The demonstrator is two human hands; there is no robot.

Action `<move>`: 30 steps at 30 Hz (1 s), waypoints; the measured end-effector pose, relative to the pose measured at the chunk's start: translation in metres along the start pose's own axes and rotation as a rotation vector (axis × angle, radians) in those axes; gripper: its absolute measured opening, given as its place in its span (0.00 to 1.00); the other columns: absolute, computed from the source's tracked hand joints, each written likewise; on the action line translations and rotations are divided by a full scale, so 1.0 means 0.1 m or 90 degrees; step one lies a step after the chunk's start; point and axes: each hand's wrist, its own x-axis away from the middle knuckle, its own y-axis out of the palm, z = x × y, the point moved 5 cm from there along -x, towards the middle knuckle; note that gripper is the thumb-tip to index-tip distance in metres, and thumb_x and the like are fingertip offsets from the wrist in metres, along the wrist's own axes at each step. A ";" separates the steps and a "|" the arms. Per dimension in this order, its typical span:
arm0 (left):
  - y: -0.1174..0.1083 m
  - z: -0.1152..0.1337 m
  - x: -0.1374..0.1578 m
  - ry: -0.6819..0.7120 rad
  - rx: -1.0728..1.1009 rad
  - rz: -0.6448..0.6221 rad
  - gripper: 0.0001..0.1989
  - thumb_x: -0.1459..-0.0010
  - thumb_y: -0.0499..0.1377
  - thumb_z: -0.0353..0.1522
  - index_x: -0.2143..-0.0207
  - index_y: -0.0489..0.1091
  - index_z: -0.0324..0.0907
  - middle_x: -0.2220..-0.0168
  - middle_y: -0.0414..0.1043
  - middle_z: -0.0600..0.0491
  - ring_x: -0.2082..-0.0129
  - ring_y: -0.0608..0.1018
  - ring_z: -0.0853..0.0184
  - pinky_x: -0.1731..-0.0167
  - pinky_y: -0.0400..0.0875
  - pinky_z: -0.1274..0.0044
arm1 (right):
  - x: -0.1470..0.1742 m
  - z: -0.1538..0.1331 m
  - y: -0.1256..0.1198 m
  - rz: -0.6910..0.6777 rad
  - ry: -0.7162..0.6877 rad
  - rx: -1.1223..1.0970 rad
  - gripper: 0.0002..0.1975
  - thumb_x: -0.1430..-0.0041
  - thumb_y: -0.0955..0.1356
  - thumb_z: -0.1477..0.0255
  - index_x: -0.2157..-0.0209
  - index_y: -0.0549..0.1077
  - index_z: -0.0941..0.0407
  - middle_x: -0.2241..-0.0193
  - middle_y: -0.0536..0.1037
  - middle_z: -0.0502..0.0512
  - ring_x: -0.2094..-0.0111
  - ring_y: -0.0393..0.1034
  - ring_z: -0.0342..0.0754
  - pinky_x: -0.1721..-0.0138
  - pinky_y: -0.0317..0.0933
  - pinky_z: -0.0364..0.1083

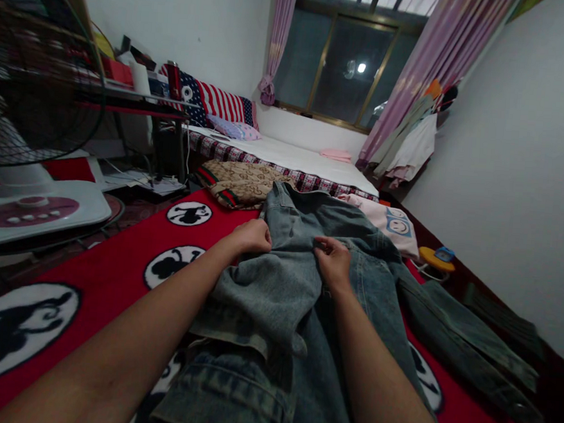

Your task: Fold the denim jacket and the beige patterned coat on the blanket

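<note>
**Red blanket [119, 258] is carrying a denim jacket [276, 288], pinched by two hands**

The red blanket is spreading under the work, its left side showing bare cloth and round white patches. What looks like a denim jacket is sprawling from the blanket's middle toward its near edge, one sleeve [466, 337] trailing out past the right. Toward the far edge a brown patterned garment [245, 182] is lying close by the jacket, and a pink garment [382, 222] is lying farther right.

The left hand [256, 237] is closing in a loose fist on the jacket's left side; the right hand [332, 261] is pinching a fold between thumb and fingers, a short span of cloth lying between them.

Judging by its thick look, the denim is likely weighing more than a shirt would and bending in broad, stubborn folds. It is probably giving good grip, being neither slippery nor fragile. The single-layer panels are looking softer, so they are likely sagging between holds. The stitched seams [364, 288] are offering the firmest places to take hold, being stiffer and less apt to stretch.
</note>
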 end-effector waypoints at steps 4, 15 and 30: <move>-0.02 0.04 0.08 -0.042 -0.092 -0.041 0.10 0.57 0.61 0.30 0.70 0.79 0.44 0.66 0.80 0.49 0.66 0.80 0.58 0.68 0.70 0.75 | 0.06 0.07 0.11 -0.104 0.035 0.131 0.18 0.49 0.67 0.77 0.56 0.79 0.55 0.67 0.79 0.55 0.65 0.72 0.50 0.58 0.65 0.48; -0.01 -0.17 -0.06 0.003 0.001 0.007 0.14 0.57 0.64 0.36 0.66 0.79 0.42 0.67 0.80 0.50 0.66 0.79 0.61 0.72 0.66 0.79 | 0.40 -1.49 -0.37 -0.452 -0.225 -0.070 0.10 0.45 0.71 0.66 0.63 0.78 0.58 0.66 0.78 0.53 0.66 0.71 0.44 0.64 0.62 0.43; 0.00 -0.32 -0.12 0.050 0.345 0.001 0.13 0.60 0.64 0.36 0.72 0.77 0.37 0.78 0.74 0.52 0.77 0.73 0.66 0.76 0.66 0.77 | 0.62 -1.55 -0.12 -0.590 -0.208 0.034 0.06 0.52 0.67 0.70 0.76 0.73 0.57 0.79 0.72 0.49 0.77 0.64 0.43 0.75 0.52 0.42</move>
